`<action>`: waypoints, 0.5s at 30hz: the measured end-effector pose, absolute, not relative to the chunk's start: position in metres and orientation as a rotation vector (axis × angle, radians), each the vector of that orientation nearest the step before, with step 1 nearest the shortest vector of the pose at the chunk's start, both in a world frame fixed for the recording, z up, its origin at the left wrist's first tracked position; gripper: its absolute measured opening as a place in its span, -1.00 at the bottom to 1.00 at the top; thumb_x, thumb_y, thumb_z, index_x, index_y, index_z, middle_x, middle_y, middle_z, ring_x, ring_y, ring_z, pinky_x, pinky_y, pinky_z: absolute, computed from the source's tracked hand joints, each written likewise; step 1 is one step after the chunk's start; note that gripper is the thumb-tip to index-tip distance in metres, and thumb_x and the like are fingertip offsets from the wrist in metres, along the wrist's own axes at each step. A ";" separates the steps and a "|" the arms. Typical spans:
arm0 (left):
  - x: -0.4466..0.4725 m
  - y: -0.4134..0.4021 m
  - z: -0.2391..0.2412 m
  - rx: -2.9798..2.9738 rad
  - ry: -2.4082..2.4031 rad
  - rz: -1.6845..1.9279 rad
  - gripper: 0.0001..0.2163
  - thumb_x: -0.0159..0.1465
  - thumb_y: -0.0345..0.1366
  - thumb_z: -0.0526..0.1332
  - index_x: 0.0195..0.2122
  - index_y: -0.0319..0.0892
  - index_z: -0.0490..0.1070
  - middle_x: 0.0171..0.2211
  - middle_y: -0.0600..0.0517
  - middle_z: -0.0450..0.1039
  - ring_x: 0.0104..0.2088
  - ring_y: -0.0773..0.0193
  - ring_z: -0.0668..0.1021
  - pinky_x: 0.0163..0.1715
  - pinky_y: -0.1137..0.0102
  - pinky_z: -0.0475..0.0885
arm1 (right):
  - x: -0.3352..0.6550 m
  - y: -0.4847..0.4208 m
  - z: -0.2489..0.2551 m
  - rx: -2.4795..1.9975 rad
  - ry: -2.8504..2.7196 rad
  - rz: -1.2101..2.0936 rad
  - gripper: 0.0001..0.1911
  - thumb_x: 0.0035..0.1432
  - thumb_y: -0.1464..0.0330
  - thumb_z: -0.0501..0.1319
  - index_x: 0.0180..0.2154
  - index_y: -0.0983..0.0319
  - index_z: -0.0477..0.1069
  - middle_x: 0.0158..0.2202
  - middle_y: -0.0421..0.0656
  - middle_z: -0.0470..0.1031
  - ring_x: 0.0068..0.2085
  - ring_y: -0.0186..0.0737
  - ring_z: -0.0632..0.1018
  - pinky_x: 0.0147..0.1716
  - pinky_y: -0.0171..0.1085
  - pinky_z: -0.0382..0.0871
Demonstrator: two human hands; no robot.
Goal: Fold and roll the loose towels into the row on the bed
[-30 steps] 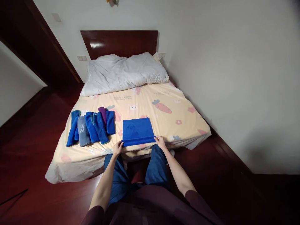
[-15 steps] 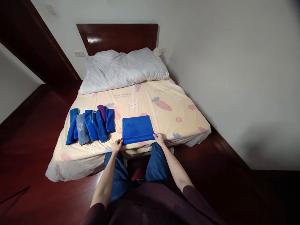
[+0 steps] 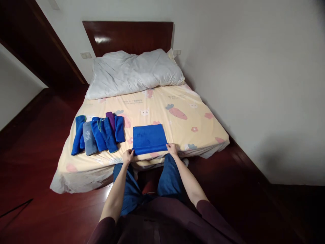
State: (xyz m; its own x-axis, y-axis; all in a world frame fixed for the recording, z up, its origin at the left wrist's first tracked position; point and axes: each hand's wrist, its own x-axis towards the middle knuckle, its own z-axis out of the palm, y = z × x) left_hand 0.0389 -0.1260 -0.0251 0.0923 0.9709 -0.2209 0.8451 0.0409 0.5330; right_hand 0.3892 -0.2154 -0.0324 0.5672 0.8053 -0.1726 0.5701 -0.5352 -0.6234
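Observation:
A blue towel (image 3: 149, 136) lies flat near the bed's front edge, with a narrow fold along its near side. My left hand (image 3: 128, 156) pinches the near left corner of that fold. At the opposite end, my right hand (image 3: 172, 149) grips the near right corner between thumb and fingers. To the left lie several rolled towels side by side: blue ones (image 3: 78, 135), a grey one (image 3: 89, 139) with pale lettering, and a purple one (image 3: 110, 118) partly hidden behind the others.
The bed (image 3: 203, 132) has a cream sheet printed with carrots, flowers and rabbits. A crumpled white quilt (image 3: 137, 73) lies against the dark wooden headboard (image 3: 137, 37). A wall (image 3: 254, 84) rises on the right. Reddish floor (image 3: 30, 162) surrounds the bed.
The view has shifted slightly. Both hands keep their grip on the near corners of the blue towel, and the fold looks almost the same.

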 end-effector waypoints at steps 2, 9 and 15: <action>0.040 -0.121 -0.025 1.808 1.818 0.242 -0.68 0.35 -0.07 0.15 -0.15 -0.18 0.59 -0.14 -0.13 0.64 -0.03 0.01 0.62 -0.09 0.33 0.44 | 0.390 -0.208 -0.032 -2.382 -1.080 0.632 -0.74 0.24 0.22 0.21 -0.29 0.20 0.63 -0.23 -0.01 0.67 -0.17 -0.08 0.66 -0.21 -0.30 0.44; 0.046 -0.101 -0.016 1.864 1.880 0.098 -0.71 0.22 -0.09 0.28 -0.19 -0.20 0.54 -0.20 -0.21 0.61 -0.12 -0.07 0.62 -0.20 0.26 0.46 | 0.401 -0.187 -0.019 -2.573 -1.103 0.603 -0.61 0.08 0.17 0.40 -0.14 0.30 0.56 -0.13 0.16 0.58 -0.11 0.02 0.63 -0.19 -0.18 0.44; 0.041 -0.115 -0.012 2.236 1.586 0.237 -0.82 0.31 -0.31 0.14 -0.13 -0.16 0.50 -0.05 -0.21 0.52 0.07 0.00 0.52 0.07 0.22 0.40 | 0.384 -0.215 -0.009 -2.231 -1.559 0.414 -0.77 0.25 0.51 0.15 -0.16 0.23 0.55 -0.04 0.03 0.54 0.02 -0.09 0.54 0.04 -0.16 0.39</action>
